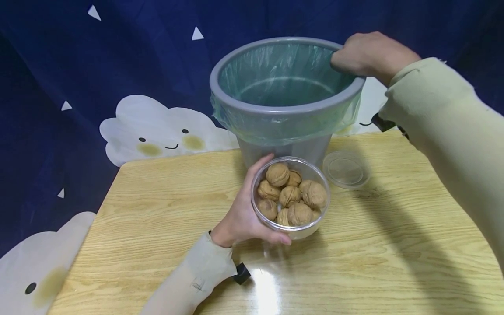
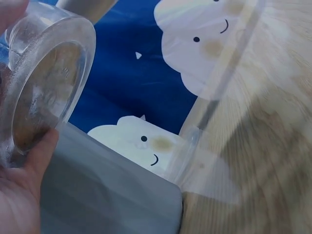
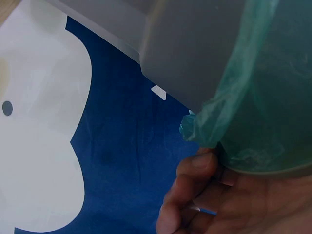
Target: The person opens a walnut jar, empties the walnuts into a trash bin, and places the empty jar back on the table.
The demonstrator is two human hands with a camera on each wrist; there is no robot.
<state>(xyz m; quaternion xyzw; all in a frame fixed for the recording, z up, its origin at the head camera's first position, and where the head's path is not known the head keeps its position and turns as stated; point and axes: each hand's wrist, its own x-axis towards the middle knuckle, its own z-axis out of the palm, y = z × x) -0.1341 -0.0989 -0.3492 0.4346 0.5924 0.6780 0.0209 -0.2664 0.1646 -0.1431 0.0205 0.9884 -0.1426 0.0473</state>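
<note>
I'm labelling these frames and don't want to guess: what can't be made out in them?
- Total number of walnuts: in the head view, the top ones cover whatever lies below.
- Bin's near inside wall: in the head view, hidden by its front rim.
- Front of the bin's foot: in the head view, blocked by the tub and left hand.
- Whole left hand: in the left wrist view, cut off by the left edge.
</note>
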